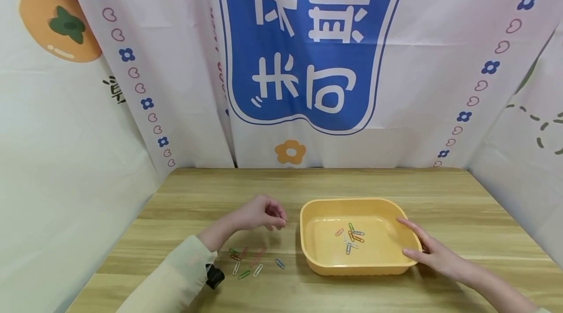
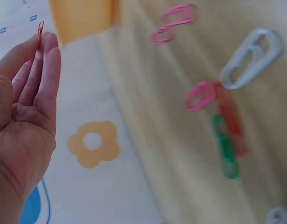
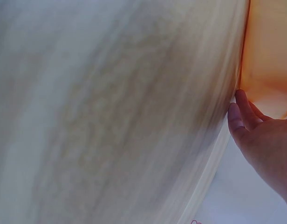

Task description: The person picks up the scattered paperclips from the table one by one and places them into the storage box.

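Pale left sleeve (image 1: 160, 276), small black device (image 1: 214, 276) at its cuff (image 1: 200, 248), both hands bare.
The sleeve is loose and creased, a soft cream-green with a faint yellowish patch, ending at the wrist; the device is blocky with rounded edges. Of the right sleeve (image 1: 543, 310), only a pale sliver shows in the head view's corner. Fine creases line the left hand's (image 1: 264, 213) palm; the right hand (image 1: 440, 254) has slender fingers.

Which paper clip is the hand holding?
The reddish clip pinched by the left hand, beside the yellow tray. That grip sets it apart: the other clips in sight lie on the table or in the tray.
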A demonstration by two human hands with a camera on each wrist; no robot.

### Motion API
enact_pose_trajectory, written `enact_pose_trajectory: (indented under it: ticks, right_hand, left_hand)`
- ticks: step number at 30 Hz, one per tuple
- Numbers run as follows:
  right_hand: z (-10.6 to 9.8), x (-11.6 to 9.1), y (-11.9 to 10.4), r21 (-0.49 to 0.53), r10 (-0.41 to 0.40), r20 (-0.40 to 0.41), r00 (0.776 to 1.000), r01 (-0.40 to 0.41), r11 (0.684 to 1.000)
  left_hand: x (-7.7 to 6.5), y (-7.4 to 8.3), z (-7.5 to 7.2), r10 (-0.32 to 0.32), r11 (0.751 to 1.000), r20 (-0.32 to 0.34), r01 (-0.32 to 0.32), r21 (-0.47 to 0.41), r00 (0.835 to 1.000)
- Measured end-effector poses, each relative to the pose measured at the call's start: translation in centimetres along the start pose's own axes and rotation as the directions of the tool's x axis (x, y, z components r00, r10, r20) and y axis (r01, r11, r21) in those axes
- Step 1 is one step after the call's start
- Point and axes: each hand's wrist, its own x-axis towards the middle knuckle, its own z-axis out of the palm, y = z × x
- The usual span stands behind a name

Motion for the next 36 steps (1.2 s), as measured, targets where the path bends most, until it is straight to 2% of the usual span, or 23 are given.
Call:
enact_pose_trajectory:
  ticks: [6,13,21,26,31,36]
  right_hand:
    - [-0.1,0.0,0.0,-0.017,0.007,-0.001,1.0,-0.007,1.0]
    - [0.1,0.0,0.2,0.014,-0.02,0.007,1.0,0.02,1.0]
    - [0.0,0.0,0.2,0.018,-0.033,0.005,0.999,0.032,0.999]
    - [0.1,0.0,0.3,0.009,-0.044,-0.001,0.999,0.045,0.999]
    - [0.1,0.0,0.4,-0.006,-0.058,-0.004,0.998,0.058,0.998]
    - [0.1,0.1,0.4,-0.011,-0.058,-0.006,0.998,0.058,0.998]
  left_hand:
    - [0.5,2.2,-0.8,0.049,0.999,-0.114,-0.049,-0.003,0.992]
    - [1.5,4.7,-0.9,0.122,0.992,-0.171,-0.115,0.046,0.978]
    - [3.4,7.6,-0.9,0.166,0.983,-0.135,-0.153,0.106,0.977]
    - [4.8,8.9,-0.6,0.186,0.976,-0.1,-0.173,0.13,0.977]
    - [6.4,9.7,0.3,0.188,0.97,-0.064,-0.174,0.171,0.98]
    - [8.2,9.8,1.8,0.184,0.965,-0.006,-0.179,0.19,0.983]
